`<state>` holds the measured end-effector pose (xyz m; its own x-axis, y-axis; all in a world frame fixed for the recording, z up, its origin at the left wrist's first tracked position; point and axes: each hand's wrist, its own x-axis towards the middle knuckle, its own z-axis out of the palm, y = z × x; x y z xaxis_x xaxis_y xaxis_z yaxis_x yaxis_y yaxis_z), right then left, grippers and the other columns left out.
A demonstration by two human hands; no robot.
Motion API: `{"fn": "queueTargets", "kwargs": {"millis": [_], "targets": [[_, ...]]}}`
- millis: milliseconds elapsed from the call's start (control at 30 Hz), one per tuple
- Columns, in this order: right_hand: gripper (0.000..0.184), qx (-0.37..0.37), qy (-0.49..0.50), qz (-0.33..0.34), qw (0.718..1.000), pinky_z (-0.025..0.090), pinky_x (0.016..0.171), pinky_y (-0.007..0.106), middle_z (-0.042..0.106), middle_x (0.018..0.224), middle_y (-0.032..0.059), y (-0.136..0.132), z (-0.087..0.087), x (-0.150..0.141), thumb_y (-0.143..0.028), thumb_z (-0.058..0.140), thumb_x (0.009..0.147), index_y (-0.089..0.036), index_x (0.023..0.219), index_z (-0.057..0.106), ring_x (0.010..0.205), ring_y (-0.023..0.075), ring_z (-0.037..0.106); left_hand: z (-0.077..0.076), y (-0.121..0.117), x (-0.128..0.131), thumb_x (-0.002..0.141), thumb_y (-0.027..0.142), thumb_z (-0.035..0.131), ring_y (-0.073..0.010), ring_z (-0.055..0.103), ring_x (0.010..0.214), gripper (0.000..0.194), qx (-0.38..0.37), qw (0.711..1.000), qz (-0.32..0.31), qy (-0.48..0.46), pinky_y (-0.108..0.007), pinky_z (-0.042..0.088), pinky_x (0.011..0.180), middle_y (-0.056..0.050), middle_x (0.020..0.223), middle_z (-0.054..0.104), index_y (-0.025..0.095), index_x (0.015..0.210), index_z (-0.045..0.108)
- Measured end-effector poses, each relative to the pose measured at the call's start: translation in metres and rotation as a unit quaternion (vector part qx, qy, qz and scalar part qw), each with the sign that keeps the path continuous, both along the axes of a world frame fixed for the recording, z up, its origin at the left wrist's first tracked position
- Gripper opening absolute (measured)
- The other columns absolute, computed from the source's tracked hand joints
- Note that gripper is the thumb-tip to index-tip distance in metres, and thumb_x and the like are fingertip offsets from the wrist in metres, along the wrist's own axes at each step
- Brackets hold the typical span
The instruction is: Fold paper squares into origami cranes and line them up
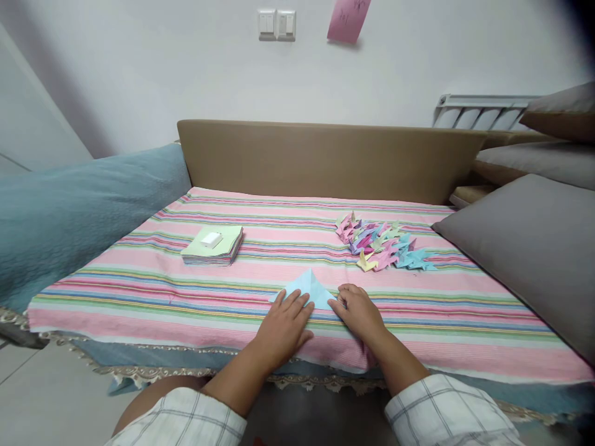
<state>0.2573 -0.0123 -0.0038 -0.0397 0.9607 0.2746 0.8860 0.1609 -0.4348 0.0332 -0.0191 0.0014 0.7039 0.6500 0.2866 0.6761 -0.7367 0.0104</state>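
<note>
A light blue sheet of origami paper (310,282), folded into a triangle with its peak pointing away from me, lies on the striped cloth in front of me. My left hand (286,325) rests flat on its left part, fingers spread and covering that side's lower edge. At the right corner, the thumb and curled fingers of my right hand (360,311) pinch the paper. Beyond my right hand sits a cluster of folded paper cranes (383,244) in pink, purple, green, yellow and blue. Left of the paper is a stack of square coloured sheets (216,253) with pale green on top.
A small white box-like object (212,240) lies on the stack. Striped cloth (139,291) covers the seat. A brown backrest (325,158) runs along the back, a blue-covered armrest (83,210) stands left, and grey cushions (525,241) are piled right.
</note>
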Motion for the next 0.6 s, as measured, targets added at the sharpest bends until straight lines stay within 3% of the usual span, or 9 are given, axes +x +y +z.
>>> {"fn": "queueTargets", "kwargs": {"millis": [100, 233, 367, 500, 600], "targets": [[0.025, 0.011, -0.001, 0.003, 1.0, 0.039, 0.075, 0.03, 0.06, 0.089, 0.0056, 0.002, -0.001, 0.002, -0.035, 0.056, 0.082, -0.021, 0.061, 0.051, 0.089, 0.0203, 0.054, -0.009, -0.009, 0.004, 0.078, 0.06, 0.052, -0.0287, 0.031, 0.134, 0.074, -0.025, 1.0, 0.011, 0.012, -0.049, 0.023, 0.11, -0.01, 0.144, 0.04, 0.021, 0.138, 0.035], [0.023, 0.025, 0.0, 0.003, 1.0, 0.041, 0.073, 0.031, 0.061, 0.085, 0.0049, 0.003, -0.001, 0.004, -0.034, 0.057, 0.081, -0.021, 0.064, 0.052, 0.084, 0.0202, 0.055, -0.017, -0.013, 0.004, 0.078, 0.061, 0.052, -0.0288, 0.027, 0.136, 0.077, -0.049, 0.998, 0.032, 0.024, -0.05, 0.023, 0.11, -0.009, 0.147, 0.035, 0.022, 0.14, 0.03], [0.009, 0.135, -0.015, -0.018, 0.991, 0.04, 0.085, 0.039, 0.06, 0.109, 0.0094, -0.008, 0.003, -0.008, -0.027, 0.055, 0.082, -0.02, 0.085, 0.059, 0.101, 0.0253, 0.052, -0.02, -0.011, 0.004, 0.075, 0.053, 0.06, -0.029, 0.023, 0.138, 0.081, -0.055, 0.997, 0.035, 0.032, -0.051, 0.019, 0.112, -0.009, 0.149, 0.03, 0.023, 0.142, 0.026], [0.02, 0.17, -0.016, 0.137, 0.976, 0.039, 0.09, 0.038, 0.063, 0.108, 0.0078, -0.027, -0.003, -0.033, -0.021, 0.044, 0.088, -0.021, 0.101, 0.059, 0.101, 0.0214, 0.053, -0.017, -0.011, 0.004, 0.072, 0.047, 0.064, -0.0293, 0.023, 0.138, 0.083, -0.073, 0.996, 0.04, 0.042, -0.051, 0.019, 0.112, -0.009, 0.149, 0.029, 0.023, 0.142, 0.026], [0.026, 0.166, -0.007, 0.148, 0.975, 0.041, 0.087, 0.035, 0.063, 0.108, 0.0072, -0.035, -0.015, -0.046, -0.02, 0.043, 0.088, -0.021, 0.109, 0.057, 0.099, 0.0202, 0.054, -0.016, -0.014, 0.006, 0.07, 0.045, 0.064, -0.0298, 0.022, 0.138, 0.083, -0.077, 0.995, 0.052, 0.039, -0.051, 0.017, 0.112, -0.009, 0.15, 0.027, 0.021, 0.141, 0.028]]}}
